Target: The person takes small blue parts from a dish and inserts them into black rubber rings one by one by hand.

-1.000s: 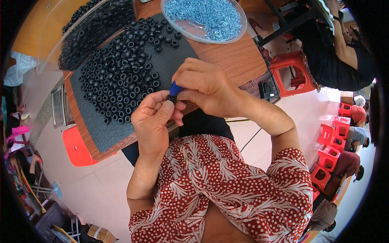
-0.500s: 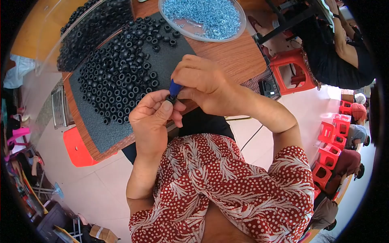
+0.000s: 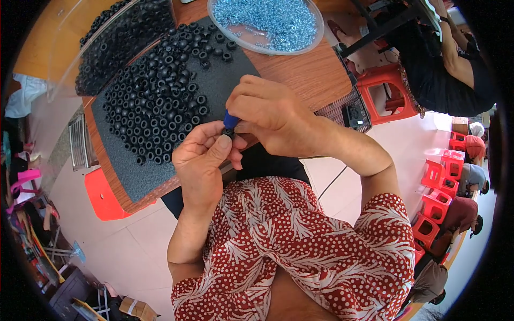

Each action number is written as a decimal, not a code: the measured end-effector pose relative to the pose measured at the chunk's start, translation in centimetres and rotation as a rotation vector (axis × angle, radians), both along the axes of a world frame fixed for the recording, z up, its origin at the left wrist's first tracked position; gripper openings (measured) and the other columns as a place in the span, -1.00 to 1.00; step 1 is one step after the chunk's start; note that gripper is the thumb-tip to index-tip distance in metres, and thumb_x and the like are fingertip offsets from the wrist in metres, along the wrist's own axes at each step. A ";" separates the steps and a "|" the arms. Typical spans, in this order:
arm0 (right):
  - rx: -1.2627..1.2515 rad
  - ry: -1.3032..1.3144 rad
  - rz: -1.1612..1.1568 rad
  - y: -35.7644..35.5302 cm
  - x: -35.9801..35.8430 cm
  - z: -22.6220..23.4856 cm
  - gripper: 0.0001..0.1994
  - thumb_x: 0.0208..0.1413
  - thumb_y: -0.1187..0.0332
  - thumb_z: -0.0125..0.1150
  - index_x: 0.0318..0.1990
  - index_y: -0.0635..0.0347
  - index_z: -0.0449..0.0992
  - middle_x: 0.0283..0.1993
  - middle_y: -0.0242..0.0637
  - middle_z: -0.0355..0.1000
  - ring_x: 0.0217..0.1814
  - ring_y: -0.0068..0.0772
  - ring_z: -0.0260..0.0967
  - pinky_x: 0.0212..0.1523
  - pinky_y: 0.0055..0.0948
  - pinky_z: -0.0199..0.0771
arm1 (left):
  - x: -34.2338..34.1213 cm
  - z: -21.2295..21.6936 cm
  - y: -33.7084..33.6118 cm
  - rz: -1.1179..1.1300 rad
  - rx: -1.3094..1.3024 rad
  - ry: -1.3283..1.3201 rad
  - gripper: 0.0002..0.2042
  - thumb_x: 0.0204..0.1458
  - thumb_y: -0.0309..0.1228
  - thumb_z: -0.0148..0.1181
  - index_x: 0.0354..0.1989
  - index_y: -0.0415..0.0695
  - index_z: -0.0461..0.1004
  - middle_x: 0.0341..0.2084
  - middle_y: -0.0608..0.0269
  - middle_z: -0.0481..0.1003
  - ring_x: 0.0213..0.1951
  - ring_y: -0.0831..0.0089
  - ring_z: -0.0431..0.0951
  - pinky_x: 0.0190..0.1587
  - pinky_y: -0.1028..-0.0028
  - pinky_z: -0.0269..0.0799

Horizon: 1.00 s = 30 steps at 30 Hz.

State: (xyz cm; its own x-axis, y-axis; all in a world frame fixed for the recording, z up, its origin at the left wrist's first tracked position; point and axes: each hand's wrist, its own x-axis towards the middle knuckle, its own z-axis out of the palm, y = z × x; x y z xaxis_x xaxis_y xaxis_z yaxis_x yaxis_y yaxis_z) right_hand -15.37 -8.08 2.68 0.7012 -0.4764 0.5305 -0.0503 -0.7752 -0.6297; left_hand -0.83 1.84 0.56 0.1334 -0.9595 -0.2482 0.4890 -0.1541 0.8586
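Observation:
Between the thumb and fingers of my left hand is a small black ring-shaped part, held just off the table's near edge. My right hand is closed around a blue tool, whose lower end meets the top of that part. What the tip does inside is too small to make out. Many similar black round parts, most with a hole showing, lie spread on a dark grey mat beyond and left of my hands.
A clear bin of black parts stands at the far left. A round tub of small pale-blue clear pieces sits on the wooden table. Red stools and seated people are to the right. Another red stool stands at the table's left.
The blue tool sits slightly lower against the black part, and less of it shows. My right hand has shifted a little; my left hand has barely moved.

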 end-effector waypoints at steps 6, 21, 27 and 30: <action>-0.061 0.027 0.024 0.2 0.2 -0.1 -0.69 -0.45 0.62 0.26 -0.44 0.31 0.31 -0.42 -0.22 0.26 -0.38 -0.16 0.21 -0.43 -0.35 0.26 | 0.0 0.1 0.1 -0.015 0.002 -0.024 -0.83 0.03 -0.57 0.07 -0.21 -0.38 0.38 -0.48 0.05 0.51 -0.56 0.52 0.48 -0.54 0.60 0.43; 0.190 -0.046 -0.016 0.4 -0.1 -1.0 -0.83 -0.24 0.59 0.22 -0.44 0.28 0.37 -0.45 -0.26 0.33 -0.36 -0.20 0.29 -0.39 -0.40 0.32 | -0.2 0.1 0.0 0.007 -0.003 -0.077 -0.83 0.05 -0.56 0.04 -0.21 -0.41 0.37 -0.49 0.07 0.51 -0.57 0.52 0.47 -0.56 0.58 0.43; 0.170 -0.127 -0.083 0.7 0.0 -1.9 -0.83 -0.26 0.60 0.24 -0.42 0.28 0.42 -0.40 -0.30 0.39 -0.32 -0.32 0.32 -0.38 -0.45 0.33 | -0.2 0.6 -0.3 -0.020 0.026 -0.056 -0.81 0.06 -0.54 0.04 -0.19 -0.41 0.37 -0.48 0.06 0.51 -0.57 0.50 0.48 -0.53 0.55 0.44; 0.188 -0.188 -0.111 0.9 0.2 -2.4 -0.83 -0.27 0.60 0.26 -0.43 0.27 0.44 -0.39 -0.32 0.40 -0.34 -0.34 0.30 -0.37 -0.47 0.33 | 0.1 0.6 -0.4 -0.040 0.055 -0.010 -0.80 0.07 -0.52 0.03 -0.18 -0.41 0.37 -0.48 0.03 0.51 -0.56 0.48 0.49 -0.53 0.55 0.44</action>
State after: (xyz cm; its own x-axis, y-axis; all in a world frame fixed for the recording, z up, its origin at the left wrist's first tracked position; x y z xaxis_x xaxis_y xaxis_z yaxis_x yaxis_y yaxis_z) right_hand -15.20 -7.18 0.28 0.5365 -0.6473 0.5415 0.0029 -0.6402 -0.7682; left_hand -0.71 1.48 1.14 0.0980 -0.9491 -0.2994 0.4732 -0.2202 0.8530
